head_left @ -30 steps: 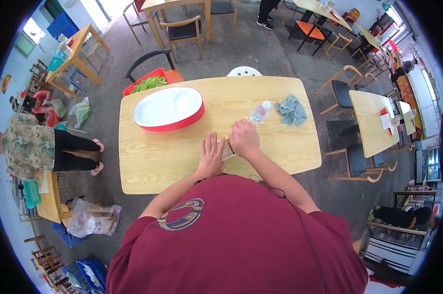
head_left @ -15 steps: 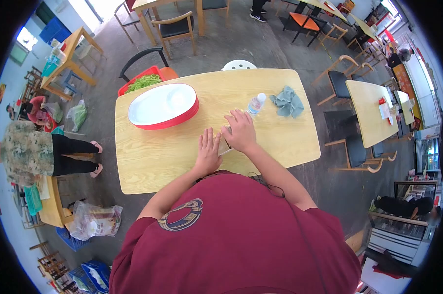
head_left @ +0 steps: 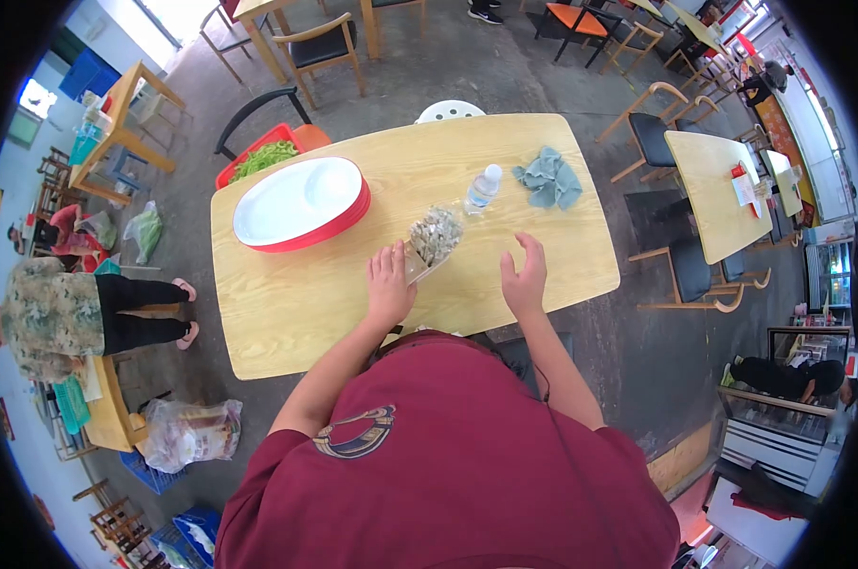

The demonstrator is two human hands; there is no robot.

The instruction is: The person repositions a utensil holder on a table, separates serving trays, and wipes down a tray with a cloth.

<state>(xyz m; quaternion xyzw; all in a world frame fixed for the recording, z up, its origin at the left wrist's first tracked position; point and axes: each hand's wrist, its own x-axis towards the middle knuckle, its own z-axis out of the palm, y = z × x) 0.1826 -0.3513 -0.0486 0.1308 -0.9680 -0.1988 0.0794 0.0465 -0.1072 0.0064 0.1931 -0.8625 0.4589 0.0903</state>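
Observation:
A clear box-like container [head_left: 436, 237] holds a heap of small grey-white pieces, too small for me to name. It sits tilted across the table in front of me. My left hand [head_left: 389, 283] rests against its near left side with the fingers stretched out. My right hand [head_left: 526, 275] is to the right, apart from the container, with thumb and fingers spread and nothing in them. Just beyond the container stands a clear bottle [head_left: 482, 192] with a white cap. A crumpled grey-blue cloth [head_left: 550, 178] lies to the right of the bottle.
Stacked red-and-white oval basins [head_left: 296, 237] occupy the left of the wooden table [head_left: 306, 322]. Past them, a red basket [head_left: 258, 154] of green vegetables rests on a chair. A white stool [head_left: 448, 111] stands at the far edge. A person [head_left: 59, 305] stands at the left.
My right hand has lifted off the container and moved right, uncovering the grey-white pieces. My left hand stays by the container's side. The whole view has shifted slightly.

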